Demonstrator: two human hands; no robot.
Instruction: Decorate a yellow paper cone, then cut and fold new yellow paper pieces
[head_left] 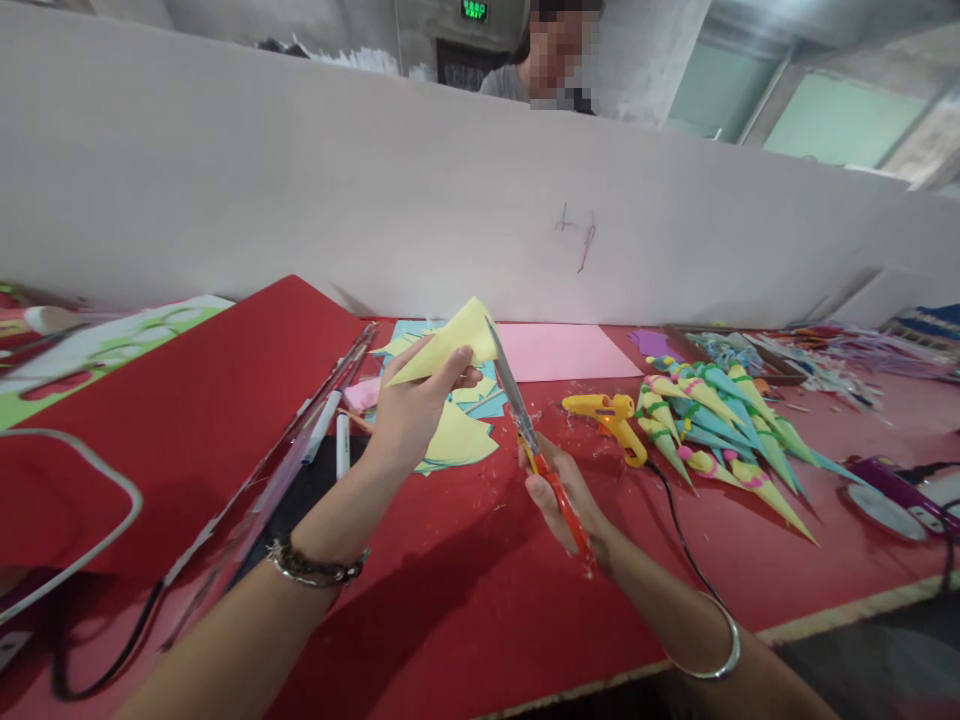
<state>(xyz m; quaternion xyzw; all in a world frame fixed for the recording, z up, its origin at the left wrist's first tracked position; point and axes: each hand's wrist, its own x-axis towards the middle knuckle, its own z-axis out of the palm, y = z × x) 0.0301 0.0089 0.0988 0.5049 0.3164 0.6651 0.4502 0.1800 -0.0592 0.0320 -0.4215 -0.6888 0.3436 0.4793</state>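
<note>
My left hand [415, 415] pinches a yellow sheet of paper [457, 335], holding it tilted up above the table. Red-handled scissors [519, 405] are gripped in my right hand [566, 490], their blades pointing up and left. The blade tips meet the right edge of the yellow paper; whether they are biting into it I cannot tell. Below my left hand lie cut yellow pieces [465, 437] with rounded edges, on top of light blue paper [491, 405].
A pink sheet [566, 352] lies behind. To the right are a yellow glue gun [619, 420] with a black cord and a pile of decorated paper cones [720, 410]. Markers [322, 425] and a large red board [195, 400] are at left. A white partition [375, 200] stands behind; beyond it is a person.
</note>
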